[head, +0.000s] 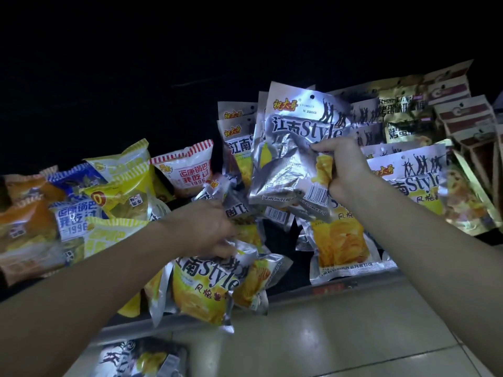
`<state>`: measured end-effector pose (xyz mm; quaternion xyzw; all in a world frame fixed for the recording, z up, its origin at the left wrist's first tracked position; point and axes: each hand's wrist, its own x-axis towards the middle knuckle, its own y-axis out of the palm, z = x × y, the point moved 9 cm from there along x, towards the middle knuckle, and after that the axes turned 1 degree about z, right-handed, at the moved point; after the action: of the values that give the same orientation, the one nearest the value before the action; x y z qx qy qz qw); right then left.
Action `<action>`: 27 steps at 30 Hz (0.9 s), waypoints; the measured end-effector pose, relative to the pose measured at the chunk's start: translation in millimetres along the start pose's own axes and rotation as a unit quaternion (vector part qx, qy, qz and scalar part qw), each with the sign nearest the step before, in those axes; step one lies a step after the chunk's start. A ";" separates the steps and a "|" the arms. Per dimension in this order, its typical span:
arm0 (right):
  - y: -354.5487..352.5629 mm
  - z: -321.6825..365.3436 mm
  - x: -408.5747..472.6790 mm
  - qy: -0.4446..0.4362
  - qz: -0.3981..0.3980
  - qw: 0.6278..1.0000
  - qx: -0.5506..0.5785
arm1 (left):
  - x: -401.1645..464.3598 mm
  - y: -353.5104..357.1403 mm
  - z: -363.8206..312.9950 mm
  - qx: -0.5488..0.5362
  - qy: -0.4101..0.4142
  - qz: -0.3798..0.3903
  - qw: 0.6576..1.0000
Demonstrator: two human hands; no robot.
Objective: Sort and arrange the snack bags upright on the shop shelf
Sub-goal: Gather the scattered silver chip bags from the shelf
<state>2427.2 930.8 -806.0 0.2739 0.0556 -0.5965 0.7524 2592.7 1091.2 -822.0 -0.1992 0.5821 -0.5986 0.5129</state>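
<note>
Gripping upright silver bags point(294, 148) in right hand point(344, 170), left hand point(209, 227) clutching fallen bag point(215, 278)

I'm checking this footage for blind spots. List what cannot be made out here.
- Head view: the shelf back is in darkness.
- Left hand: fingertips blurred among silver bags; grip unclear.
- Silver bag in the right hand: small print too small.
- Fallen bag below: cut off by the bottom edge.
</note>
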 end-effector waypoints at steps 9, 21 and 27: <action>-1.4 16.2 -2.7 -0.026 0.018 0.996 0.088 | 45.4 12.0 -48.1 0.107 0.043 0.069 0.991; -7.7 2.2 -8.5 0.004 0.030 0.993 0.115 | 13.3 17.2 -16.9 -0.012 -0.042 0.148 0.988; 2.0 -11.6 -1.7 0.006 0.015 0.997 0.080 | 15.9 22.2 -14.2 -0.054 -0.077 0.165 0.982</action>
<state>2431.4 938.1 -814.4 0.3375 0.0081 -0.5863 0.7364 2583.0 1089.2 -851.2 -0.1735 0.5975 -0.4562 0.6362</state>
